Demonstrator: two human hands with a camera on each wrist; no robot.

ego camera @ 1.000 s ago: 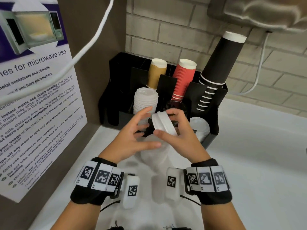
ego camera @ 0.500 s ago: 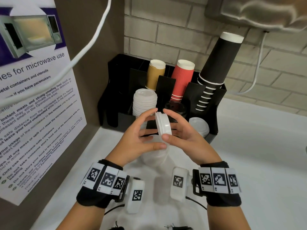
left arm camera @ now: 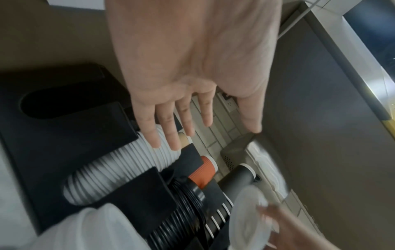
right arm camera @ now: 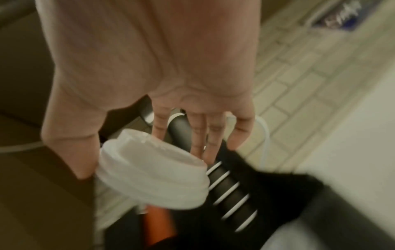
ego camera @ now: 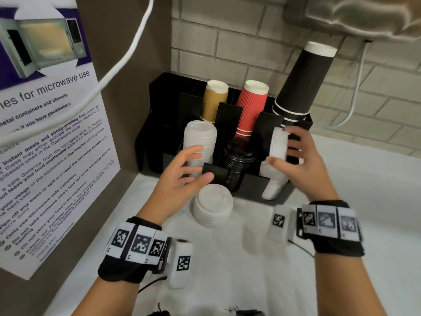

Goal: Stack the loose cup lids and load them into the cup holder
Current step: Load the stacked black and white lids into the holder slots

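My right hand [ego camera: 281,148] pinches a short stack of white cup lids [ego camera: 278,142] on edge between thumb and fingers, above the right front slot of the black cup holder [ego camera: 246,185]. In the right wrist view the same lids [right arm camera: 153,174] sit between thumb and fingertips [right arm camera: 200,152]. That slot holds a few white lids [ego camera: 273,185]. My left hand [ego camera: 200,164] is open and holds nothing, in front of the tall white lid stack [ego camera: 199,142] in the left slot. Another white lid stack [ego camera: 213,205] stands loose on the counter below it. Straight fingers [left arm camera: 171,135] show in the left wrist view.
Black lids [ego camera: 239,160] fill the middle front slot. Tan [ego camera: 214,101], red [ego camera: 250,106] and tall black cups [ego camera: 300,80] stand in the rear slots. A microwave poster [ego camera: 45,133] covers the left wall, crossed by a white cable [ego camera: 127,55]. White counter [ego camera: 364,190] extends right.
Both hands held the lids together at the centre. The left hand has let go and drawn left; the right hand has carried the lids right, over the right slot.
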